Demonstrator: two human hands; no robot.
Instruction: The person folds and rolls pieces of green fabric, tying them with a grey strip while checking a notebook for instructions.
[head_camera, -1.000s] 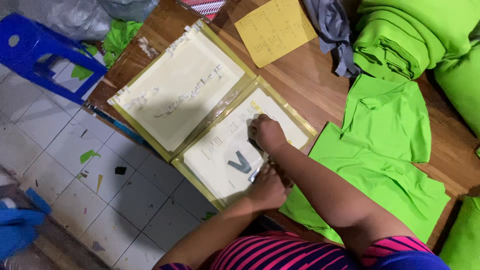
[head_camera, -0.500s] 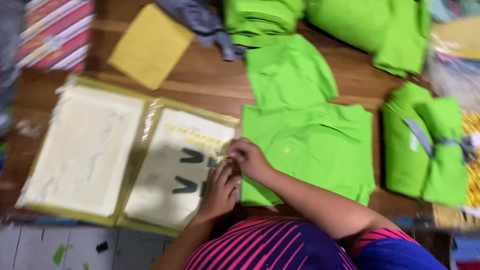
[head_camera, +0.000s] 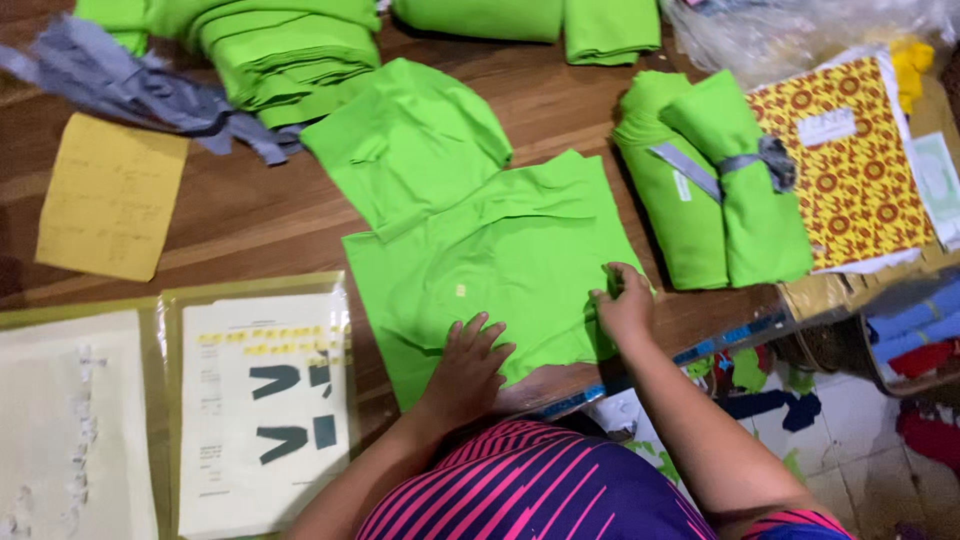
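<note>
- Green cloth (head_camera: 500, 260) is spread flat on the table (head_camera: 250, 215), at its near edge.
- Left hand (head_camera: 468, 365) is laid open, palm down, on the cloth's near part, seemingly to pin it.
- Right hand (head_camera: 625, 305) is pinched shut on the cloth's right edge, likely to pull it smooth.
- Beyond the pinch: tied green rolls (head_camera: 715, 180).
- Left of the palm: stencil sheet (head_camera: 262, 400).

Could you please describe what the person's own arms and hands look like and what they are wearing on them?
Both arms are bare from the short sleeves down. The left hand and right hand wear no gloves, and no rings, watch or bracelets can be made out. The top is dark navy with bright pink stripes that fan outward; its right sleeve edge shows the same pink striping.
</note>
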